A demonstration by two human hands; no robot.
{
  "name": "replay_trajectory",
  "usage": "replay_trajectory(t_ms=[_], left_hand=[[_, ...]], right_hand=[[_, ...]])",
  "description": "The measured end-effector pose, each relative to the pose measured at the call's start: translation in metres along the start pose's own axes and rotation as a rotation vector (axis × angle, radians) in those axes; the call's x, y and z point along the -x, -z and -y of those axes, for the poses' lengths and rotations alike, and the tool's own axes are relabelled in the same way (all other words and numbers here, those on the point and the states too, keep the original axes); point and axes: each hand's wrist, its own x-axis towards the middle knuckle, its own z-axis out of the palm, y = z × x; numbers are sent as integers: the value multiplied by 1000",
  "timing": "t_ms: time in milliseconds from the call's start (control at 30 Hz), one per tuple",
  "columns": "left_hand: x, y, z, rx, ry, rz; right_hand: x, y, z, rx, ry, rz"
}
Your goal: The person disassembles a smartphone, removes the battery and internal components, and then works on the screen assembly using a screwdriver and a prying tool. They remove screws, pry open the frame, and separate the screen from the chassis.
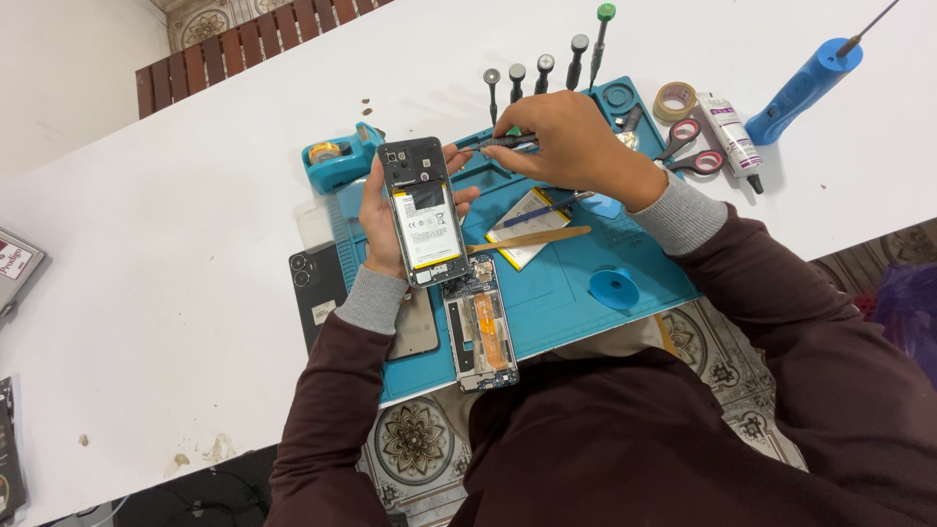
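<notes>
The opened phone (pixel 425 210) sits gripped in the left hand (pixel 390 220) while the right hand (pixel 566 137), at two o'clock, pinches a screwdriver (pixel 503 141), seemingly mid-disassembly, needing careful tip placement.

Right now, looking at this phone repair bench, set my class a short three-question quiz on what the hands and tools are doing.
1. True or false: the left hand holds the opened black smartphone with its white battery showing.
2. What does the right hand grip: A the slim dark tweezers, B the red-handled scissors, C the blue cylindrical glue tool?
3. What colour is the rubber work mat?

Key: 1 true; 2 A; 3 blue.
</notes>
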Motion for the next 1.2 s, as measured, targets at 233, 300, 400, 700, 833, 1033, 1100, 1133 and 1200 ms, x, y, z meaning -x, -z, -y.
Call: replay_trajectory(t_ms=[233,300,400,700,833,1033,1100,1133,1200], left_hand=[[-1,3,3,-26,14,-26],[-3,4,4,-86,22,-33],[-5,5,5,-177,50,-27],[-8,3,6,-250,142,42],[-7,3,7,-226,159,45],[-7,4,9,-235,171,50],[-8,3,9,-228,168,49],[-8,3,9,-228,170,52],[-7,2,8,-229,175,58]], right_hand=[[0,-1,-1,15,-38,-12],[0,-2,-1,25,-54,-33],[0,-1,1,-51,12,-75],[0,-6,12,-99,-6,-29],[0,-6,12,-100,-5,-30],[1,-5,11,-92,-2,-24],[0,-6,10,-89,13,-34],[0,-6,10,-84,8,-27],[0,-6,10,-76,-2,-12]])
